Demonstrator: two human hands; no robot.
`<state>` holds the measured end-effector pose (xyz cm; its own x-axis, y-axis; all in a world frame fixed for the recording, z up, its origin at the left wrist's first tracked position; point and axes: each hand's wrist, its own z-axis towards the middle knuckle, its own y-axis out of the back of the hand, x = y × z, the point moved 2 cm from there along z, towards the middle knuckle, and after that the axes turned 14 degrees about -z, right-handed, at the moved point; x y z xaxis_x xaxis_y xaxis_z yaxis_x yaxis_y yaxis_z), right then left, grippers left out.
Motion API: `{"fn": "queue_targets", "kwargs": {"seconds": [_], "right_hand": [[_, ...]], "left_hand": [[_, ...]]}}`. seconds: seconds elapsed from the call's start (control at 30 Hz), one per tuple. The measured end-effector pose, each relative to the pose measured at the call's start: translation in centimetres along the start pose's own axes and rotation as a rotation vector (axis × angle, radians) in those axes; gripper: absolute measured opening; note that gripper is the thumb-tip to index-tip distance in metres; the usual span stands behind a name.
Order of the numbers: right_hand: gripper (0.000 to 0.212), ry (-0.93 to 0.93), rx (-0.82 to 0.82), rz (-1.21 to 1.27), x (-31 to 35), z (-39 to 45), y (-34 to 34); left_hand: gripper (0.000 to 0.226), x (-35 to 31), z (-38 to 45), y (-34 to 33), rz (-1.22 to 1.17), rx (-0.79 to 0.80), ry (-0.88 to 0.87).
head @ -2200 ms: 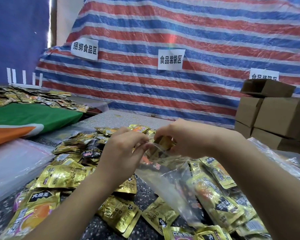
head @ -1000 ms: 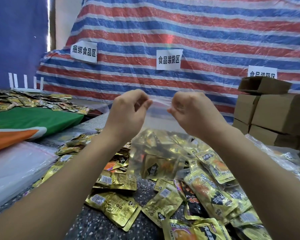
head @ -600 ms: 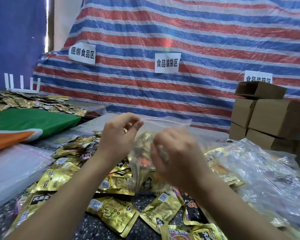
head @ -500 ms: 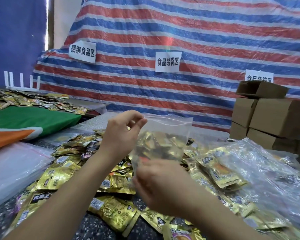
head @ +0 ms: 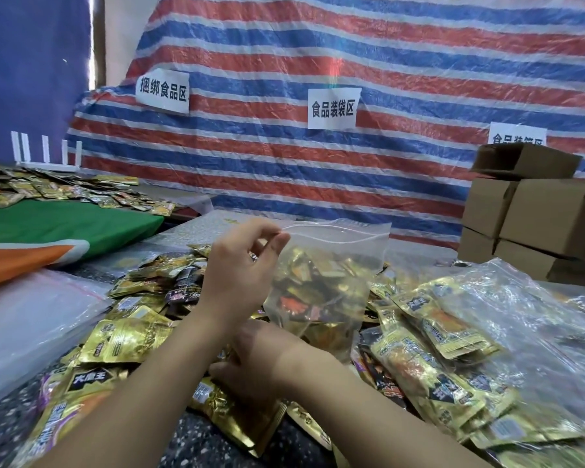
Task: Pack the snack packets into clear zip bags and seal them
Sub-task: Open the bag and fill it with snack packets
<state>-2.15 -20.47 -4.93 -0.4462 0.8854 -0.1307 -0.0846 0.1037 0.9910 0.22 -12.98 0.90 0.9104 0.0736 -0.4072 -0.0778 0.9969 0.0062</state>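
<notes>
1. Holding the clear zip bag [head: 321, 285] up by one top corner only, we risk it swinging or tipping; its mouth looks unsealed along the zip strip, so the packets inside could spill back onto the pile.
2. We judge the load heavy for a two-finger pinch; thin, slick plastic could slip free.
3. Our left hand [head: 240, 275] pinches that top left corner between thumb and forefinger, the other fingers loosely curled. The bag hangs above the loose snack packets [head: 129, 339] on the counter [head: 0, 423], about half full of gold packets.
4. Our right hand [head: 250, 363] is low, beneath the left wrist, among the packets just below the bag. Its fingers are turned away from us, so we cannot tell whether it grips a packet or only rests there.
5. Reaching blind could snag the bag's bottom or scatter packets.
</notes>
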Motion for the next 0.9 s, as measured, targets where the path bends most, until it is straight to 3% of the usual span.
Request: {"fn": "queue_targets", "kwargs": {"seconds": [0.23, 0.37, 0.5, 0.6, 0.73, 0.9], "right_hand": [[0.065, -0.01, 0.037, 0.037, -0.5, 0.9, -0.3], [0.049, 0.054, 0.045, -0.064, -0.1, 1.1, -0.2], [0.039, 0.061, -0.067, -0.056, 0.1, 0.7, -1.1], [0.043, 0.085, -0.101, -0.005, 0.2, 0.3, -1.6], [0.056, 0.137, -0.068, -0.119, 0.3, -0.2, -0.7], [0.034, 0.196, -0.077, -0.197, 0.3, -2.1, 1.5]], "left_hand": [[0.013, 0.5, -0.6, -0.2, 0.003, 0.005, 0.009], [0.015, 0.7, -0.6, -0.2, -0.008, 0.014, 0.033], [0.02, 1.2, -0.2, 0.5, 0.001, 0.01, 0.09], [0.017, 1.5, 0.0, 0.9, -0.025, 0.002, 0.135], [0.015, 1.8, 0.0, 1.2, -0.038, 0.008, 0.179], [0.012, 2.1, 0.2, 1.5, -0.059, 0.029, 0.216]]}}
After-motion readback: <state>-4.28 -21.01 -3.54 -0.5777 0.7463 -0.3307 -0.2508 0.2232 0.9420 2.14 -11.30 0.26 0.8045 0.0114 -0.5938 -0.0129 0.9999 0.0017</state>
